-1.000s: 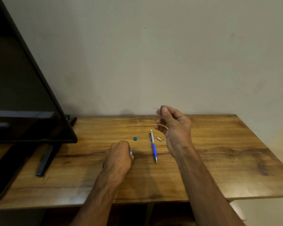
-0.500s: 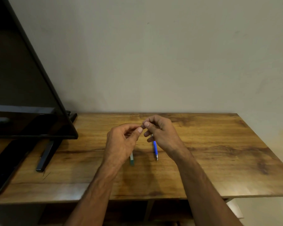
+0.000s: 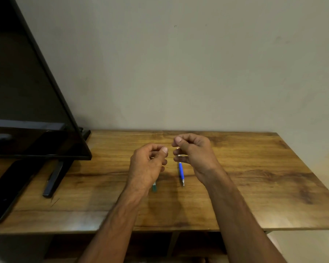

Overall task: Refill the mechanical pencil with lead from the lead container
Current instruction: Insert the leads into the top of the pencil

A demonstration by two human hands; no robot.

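The lead container (contents unseen) lies on the counter under my left hand. The mechanical pencil lies lengthwise, tip toward the frame's bottom. Both my grips, the right hand too, are pinched; I cannot tell on what.

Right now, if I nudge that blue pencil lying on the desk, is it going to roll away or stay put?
The blue mechanical pencil looks slim and round, lying flat on the smooth wooden desk, so a sideways nudge would probably roll it. It seems light, so a slight touch may shift it. Whether a clip would stop it cannot be told.
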